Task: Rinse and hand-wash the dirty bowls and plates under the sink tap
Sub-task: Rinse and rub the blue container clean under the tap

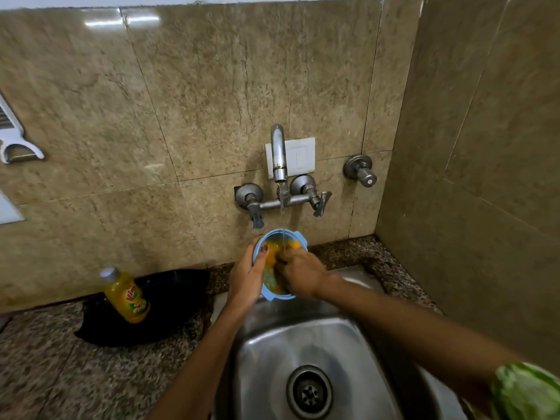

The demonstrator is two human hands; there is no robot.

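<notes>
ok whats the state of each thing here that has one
tap: running, thin stream falls into the bowl
bowl: dirty, yellow residue inside, held over the sink
left hand: gripping the bowl's rim
right hand: inside the bowl, scrubbing
soap bottle: capped, tilted on a black bag
sink: no dishes visible, drain open

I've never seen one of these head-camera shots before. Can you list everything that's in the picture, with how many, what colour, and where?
Light blue plastic bowl: one, orange residue inside, held under the tap.
Metal wall tap: one, silver, water running, two lever handles below.
Separate metal valve: one, silver, right of the tap.
White wall plate: one, behind the tap.
Stainless steel sink: one, drain at centre.
Yellow dish-soap bottle: one, leaning left of the sink.
Black bag: one, under the bottle.
White peeler: one, hanging on the left wall.
Speckled granite counter: around the sink.
Left hand: grips the bowl's rim.
Right hand: rubs inside the bowl; green sleeve.
</notes>
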